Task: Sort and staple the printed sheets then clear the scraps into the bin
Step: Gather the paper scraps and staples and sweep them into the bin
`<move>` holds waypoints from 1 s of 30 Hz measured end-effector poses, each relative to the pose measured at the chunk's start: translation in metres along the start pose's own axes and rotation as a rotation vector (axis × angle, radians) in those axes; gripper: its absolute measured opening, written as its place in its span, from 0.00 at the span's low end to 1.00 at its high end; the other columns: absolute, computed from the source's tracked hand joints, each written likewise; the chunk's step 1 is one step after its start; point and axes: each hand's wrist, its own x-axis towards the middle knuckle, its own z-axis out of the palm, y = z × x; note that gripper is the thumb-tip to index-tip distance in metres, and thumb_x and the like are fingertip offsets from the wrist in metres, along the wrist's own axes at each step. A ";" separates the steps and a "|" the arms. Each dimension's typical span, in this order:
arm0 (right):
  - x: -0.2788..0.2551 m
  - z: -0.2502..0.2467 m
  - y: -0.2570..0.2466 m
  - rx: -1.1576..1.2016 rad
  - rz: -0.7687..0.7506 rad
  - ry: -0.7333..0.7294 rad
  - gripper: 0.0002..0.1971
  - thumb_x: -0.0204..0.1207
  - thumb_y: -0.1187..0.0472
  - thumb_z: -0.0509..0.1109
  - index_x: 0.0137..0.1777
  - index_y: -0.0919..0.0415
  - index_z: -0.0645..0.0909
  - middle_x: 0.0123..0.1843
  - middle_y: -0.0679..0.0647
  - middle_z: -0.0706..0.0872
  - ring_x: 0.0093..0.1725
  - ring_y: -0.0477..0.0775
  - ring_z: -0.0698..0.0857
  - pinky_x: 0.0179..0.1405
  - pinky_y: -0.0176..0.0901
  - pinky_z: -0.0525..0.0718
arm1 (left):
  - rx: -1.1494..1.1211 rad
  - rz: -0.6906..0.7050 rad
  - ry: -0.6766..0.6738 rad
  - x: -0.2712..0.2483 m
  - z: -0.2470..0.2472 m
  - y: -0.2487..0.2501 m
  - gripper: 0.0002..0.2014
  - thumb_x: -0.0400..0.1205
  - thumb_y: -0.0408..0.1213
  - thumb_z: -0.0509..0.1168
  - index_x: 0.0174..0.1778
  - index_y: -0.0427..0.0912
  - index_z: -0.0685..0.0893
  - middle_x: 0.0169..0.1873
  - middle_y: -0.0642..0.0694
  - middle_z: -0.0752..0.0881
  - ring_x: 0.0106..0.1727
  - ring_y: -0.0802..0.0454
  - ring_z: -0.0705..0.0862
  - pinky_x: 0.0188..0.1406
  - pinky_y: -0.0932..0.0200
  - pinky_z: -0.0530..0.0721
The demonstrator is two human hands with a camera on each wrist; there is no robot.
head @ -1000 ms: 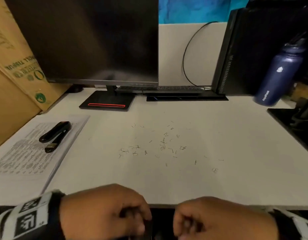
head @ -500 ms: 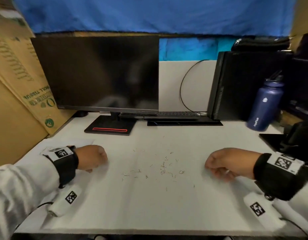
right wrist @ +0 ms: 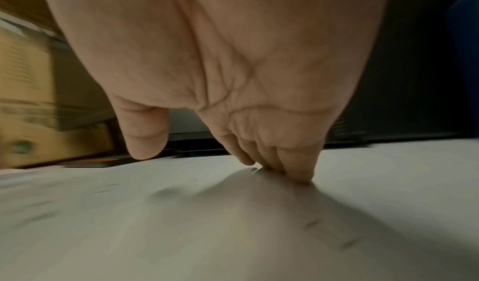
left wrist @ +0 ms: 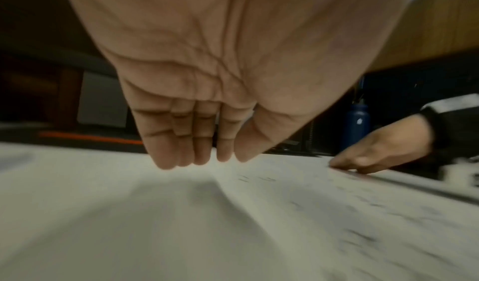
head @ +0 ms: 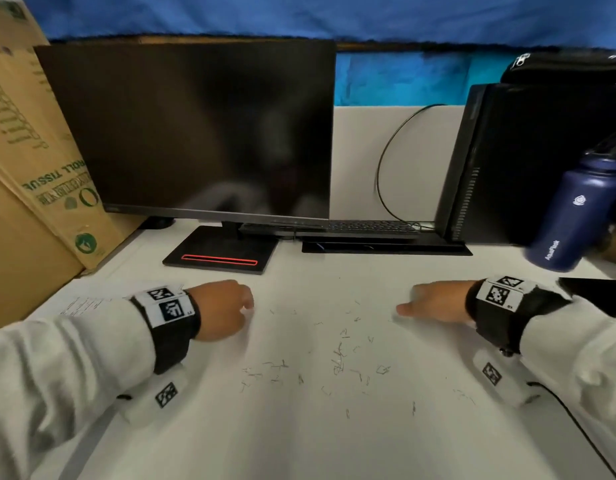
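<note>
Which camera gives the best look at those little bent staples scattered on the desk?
The head view: the loose staples lie spread across the white desk between both hands, sharp enough to pick out. Both wrist views show only a few blurred dark streaks.

White desk (head: 334,445), scattered staples (head: 339,362)

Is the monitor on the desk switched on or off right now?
It looks off: the monitor screen is uniformly black, showing only faint reflections. Only a red strip glows on its base.
</note>
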 end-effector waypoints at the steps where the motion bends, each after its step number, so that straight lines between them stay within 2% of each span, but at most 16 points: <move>1: -0.003 0.007 -0.009 -0.038 -0.048 -0.049 0.42 0.72 0.24 0.54 0.78 0.52 0.69 0.86 0.52 0.63 0.75 0.56 0.74 0.74 0.52 0.71 | 0.028 -0.015 0.011 0.010 -0.005 -0.001 0.22 0.86 0.42 0.58 0.78 0.53 0.73 0.76 0.50 0.76 0.73 0.49 0.77 0.74 0.52 0.75; 2: -0.007 0.013 -0.017 -0.060 -0.098 -0.096 0.43 0.70 0.23 0.54 0.77 0.51 0.69 0.88 0.49 0.57 0.75 0.54 0.73 0.74 0.51 0.71 | 0.048 -0.007 -0.001 0.020 -0.009 0.000 0.24 0.87 0.45 0.58 0.80 0.51 0.70 0.78 0.49 0.74 0.76 0.48 0.75 0.77 0.51 0.73; 4: -0.015 0.015 -0.027 -0.022 -0.176 -0.164 0.41 0.74 0.25 0.55 0.81 0.51 0.64 0.89 0.45 0.47 0.82 0.53 0.66 0.79 0.50 0.65 | 0.082 0.051 -0.055 0.037 -0.008 0.015 0.25 0.86 0.53 0.59 0.78 0.49 0.71 0.76 0.47 0.76 0.73 0.46 0.78 0.74 0.49 0.76; 6: -0.010 0.004 -0.027 0.041 -0.151 -0.143 0.41 0.80 0.31 0.57 0.87 0.53 0.55 0.90 0.47 0.46 0.86 0.54 0.59 0.83 0.47 0.58 | 0.138 0.078 -0.135 0.050 0.003 0.036 0.31 0.82 0.64 0.57 0.75 0.48 0.69 0.76 0.43 0.75 0.69 0.42 0.80 0.68 0.46 0.78; 7: -0.004 -0.004 -0.024 0.041 -0.113 -0.100 0.41 0.81 0.33 0.58 0.88 0.53 0.53 0.90 0.48 0.47 0.86 0.54 0.58 0.83 0.47 0.57 | 0.178 0.073 -0.171 0.054 0.012 0.046 0.38 0.80 0.69 0.54 0.80 0.48 0.63 0.80 0.40 0.68 0.74 0.38 0.75 0.70 0.42 0.75; 9: 0.011 -0.018 -0.013 -0.035 -0.012 0.015 0.44 0.80 0.32 0.58 0.88 0.56 0.51 0.90 0.51 0.50 0.86 0.56 0.60 0.83 0.49 0.58 | 0.247 0.064 -0.194 0.052 0.027 0.062 0.47 0.78 0.74 0.48 0.87 0.50 0.45 0.87 0.38 0.47 0.85 0.33 0.57 0.78 0.34 0.63; 10: 0.018 -0.022 -0.008 -0.083 0.041 0.060 0.46 0.78 0.30 0.58 0.88 0.57 0.52 0.89 0.53 0.52 0.85 0.57 0.62 0.82 0.51 0.60 | 0.258 0.092 -0.192 0.046 0.032 0.066 0.49 0.78 0.75 0.47 0.88 0.48 0.40 0.87 0.38 0.40 0.87 0.34 0.49 0.81 0.33 0.58; 12: 0.031 -0.023 0.001 -0.100 0.131 0.068 0.49 0.75 0.25 0.55 0.87 0.59 0.56 0.88 0.56 0.57 0.84 0.59 0.64 0.82 0.54 0.62 | 0.245 0.172 -0.213 0.026 0.037 0.069 0.49 0.79 0.73 0.47 0.87 0.48 0.36 0.87 0.43 0.34 0.88 0.40 0.44 0.83 0.35 0.55; 14: 0.035 -0.015 -0.001 -0.101 0.124 0.025 0.55 0.70 0.19 0.51 0.87 0.59 0.54 0.89 0.57 0.53 0.85 0.60 0.61 0.83 0.56 0.59 | 0.224 0.259 -0.229 0.003 0.039 0.060 0.45 0.81 0.69 0.51 0.88 0.51 0.41 0.87 0.49 0.37 0.88 0.45 0.49 0.84 0.40 0.59; 17: 0.022 0.003 -0.030 -0.141 -0.046 -0.060 0.67 0.56 0.11 0.49 0.87 0.60 0.48 0.90 0.56 0.43 0.86 0.58 0.58 0.82 0.59 0.62 | 0.094 0.318 -0.371 -0.030 0.027 0.022 0.37 0.80 0.70 0.54 0.82 0.55 0.60 0.86 0.66 0.46 0.85 0.54 0.61 0.81 0.46 0.67; 19: 0.002 0.014 -0.054 -0.205 -0.204 -0.123 0.68 0.52 0.10 0.52 0.85 0.60 0.55 0.90 0.54 0.45 0.82 0.56 0.66 0.76 0.56 0.71 | -0.035 0.283 -0.370 -0.044 0.018 -0.008 0.32 0.79 0.71 0.54 0.77 0.60 0.66 0.84 0.72 0.49 0.85 0.61 0.59 0.82 0.49 0.66; 21: -0.012 0.013 -0.075 -0.206 -0.322 -0.157 0.58 0.61 0.16 0.58 0.83 0.55 0.59 0.90 0.47 0.46 0.75 0.53 0.73 0.74 0.51 0.75 | 0.017 0.137 -0.275 -0.047 0.018 -0.036 0.43 0.76 0.76 0.48 0.85 0.59 0.55 0.85 0.67 0.45 0.85 0.60 0.59 0.85 0.52 0.61; 23: -0.013 0.006 -0.094 -0.182 -0.371 -0.128 0.54 0.68 0.21 0.60 0.87 0.53 0.53 0.89 0.44 0.45 0.80 0.53 0.69 0.80 0.51 0.67 | 0.124 -0.023 -0.237 -0.047 0.025 -0.052 0.58 0.66 0.80 0.39 0.88 0.49 0.40 0.87 0.56 0.40 0.87 0.55 0.56 0.87 0.53 0.56; 24: -0.010 0.002 -0.103 -0.194 -0.363 -0.092 0.53 0.70 0.23 0.60 0.88 0.53 0.49 0.89 0.45 0.44 0.84 0.53 0.64 0.82 0.51 0.63 | 0.141 -0.074 -0.254 -0.048 0.030 -0.055 0.59 0.66 0.80 0.39 0.87 0.45 0.35 0.88 0.51 0.38 0.88 0.53 0.52 0.87 0.53 0.53; 26: 0.004 -0.007 -0.118 -0.248 -0.308 -0.028 0.52 0.72 0.24 0.60 0.88 0.54 0.49 0.90 0.48 0.46 0.85 0.55 0.62 0.82 0.53 0.63 | 0.118 -0.126 -0.303 -0.051 0.038 -0.054 0.61 0.67 0.82 0.40 0.85 0.42 0.29 0.86 0.46 0.32 0.89 0.49 0.42 0.88 0.48 0.49; 30: 0.023 -0.009 -0.130 -0.230 -0.175 -0.035 0.58 0.65 0.17 0.54 0.87 0.56 0.53 0.90 0.51 0.50 0.85 0.58 0.61 0.81 0.59 0.64 | 0.094 -0.079 -0.398 -0.069 0.053 -0.021 0.63 0.65 0.86 0.42 0.81 0.47 0.23 0.82 0.43 0.23 0.86 0.45 0.31 0.86 0.36 0.44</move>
